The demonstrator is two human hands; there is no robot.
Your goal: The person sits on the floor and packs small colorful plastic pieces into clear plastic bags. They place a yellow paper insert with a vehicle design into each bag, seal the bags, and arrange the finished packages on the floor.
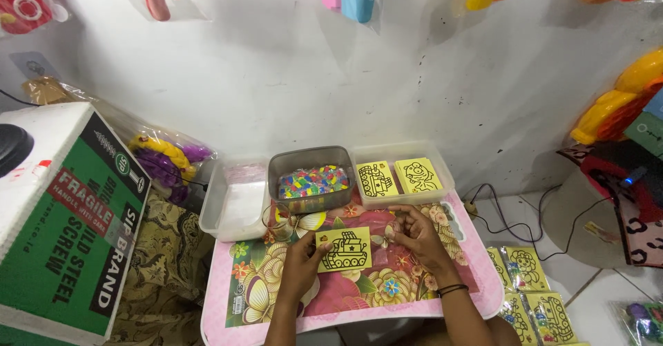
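**Yellow card held between two hands**

The left hand (302, 263) pinches the yellow tank card (344, 249) by its left edge, long axis running left to right over the floral surface (276, 298). The right hand (414, 237), fingers curled together, sits just beside its right edge, equally near.

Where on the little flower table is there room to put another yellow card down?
The flower table is bare along its near edge, below the tank card and between the two forearms, and at the left by the butterfly picture. The back is crowded: three tubs, the middle tub holding colourful bits. The left hand pinches the card; the right hand is beside it.
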